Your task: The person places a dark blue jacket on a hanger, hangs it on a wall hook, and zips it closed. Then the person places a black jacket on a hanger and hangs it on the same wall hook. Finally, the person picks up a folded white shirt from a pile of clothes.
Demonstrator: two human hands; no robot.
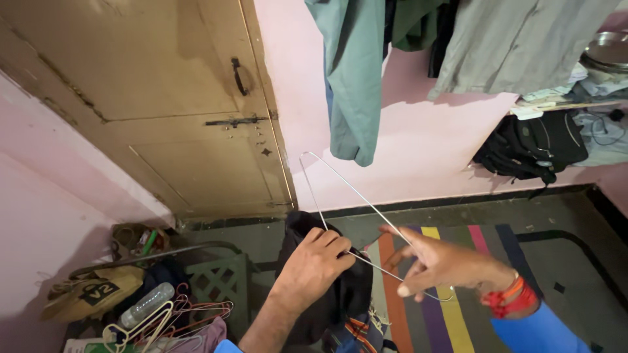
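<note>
My left hand (314, 261) is closed around a dark garment (347, 297) and the neck of a thin metal wire hanger (356, 196). The hanger's triangle tilts up and to the left, its far corner near the door's lower edge. My right hand (445, 265), with red threads at the wrist, has its fingers spread and touches the hanger's lower wire. The dark garment hangs down below my left hand, with a striped edge at the bottom.
A yellowish door (163, 98) with a latch stands at the left. Clothes (353, 72) hang on the pink wall. A black bag (533, 147) sits under a shelf at the right. Loose hangers (176, 320), a plastic bottle (147, 304) and a sack lie at the lower left; a striped mat (451, 320) covers the floor.
</note>
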